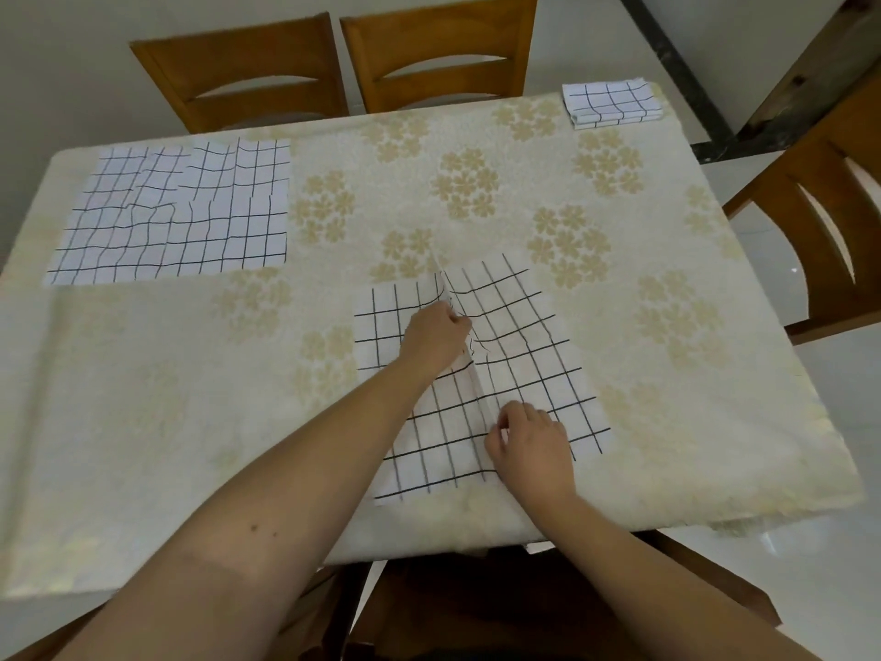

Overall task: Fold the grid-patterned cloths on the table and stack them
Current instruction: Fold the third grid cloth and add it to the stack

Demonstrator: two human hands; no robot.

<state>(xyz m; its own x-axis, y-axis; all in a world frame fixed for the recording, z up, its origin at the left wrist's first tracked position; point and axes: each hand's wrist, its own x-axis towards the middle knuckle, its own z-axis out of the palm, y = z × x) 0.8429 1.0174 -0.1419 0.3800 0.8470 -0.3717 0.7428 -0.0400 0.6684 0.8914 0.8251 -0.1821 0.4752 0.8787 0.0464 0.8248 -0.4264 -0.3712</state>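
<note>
Flat cloth (176,217) far left on counter (143,374). Left hand (436,336) pinches ridge of center cloth (524,355), fingertips hidden in fold. Right hand (531,446) curled, pinching same ridge nearer. Folded stack (610,102) far right corner. No writing readable.

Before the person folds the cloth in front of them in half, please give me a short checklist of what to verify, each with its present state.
1. Left hand pinches the middle ridge of the cloth at the far part: ok.
2. Right hand pinches the same ridge nearer the person: ok.
3. Cloth lies fully on the table, no edge hanging off: ok.
4. Cloth is smooth: not ok, wrinkled around the ridge.
5. Edges will meet evenly: cannot tell.
6. Folded stack at the far right corner is ready to receive it: ok.
</note>
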